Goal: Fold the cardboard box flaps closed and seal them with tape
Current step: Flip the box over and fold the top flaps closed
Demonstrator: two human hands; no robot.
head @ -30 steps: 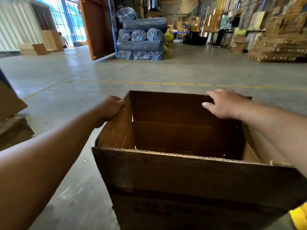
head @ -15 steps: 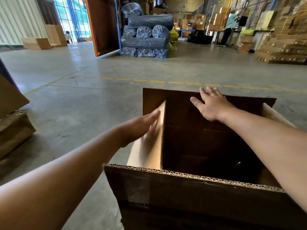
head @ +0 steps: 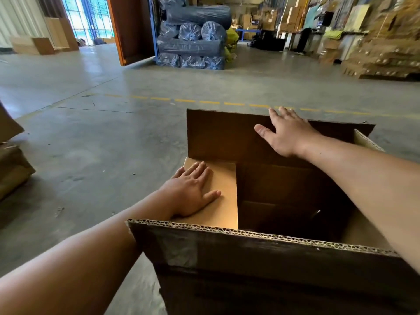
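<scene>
Currently left hand [head: 193,194] flat, palm pressing left flap [head: 223,201] down; right hand [head: 288,135] spread on upright far flap [head: 222,135] of cardboard box [head: 250,264]; wrapped rolls [head: 193,44] stacked well behind on floor [head: 102,137].

brown cardboard box [head: 261,264], its left flap [head: 223,194] lighter tan; grey concrete floor [head: 102,137] with a dashed yellow line [head: 209,102] at 12 o'clock; blue wrapped rolls [head: 193,44] beyond.
</scene>
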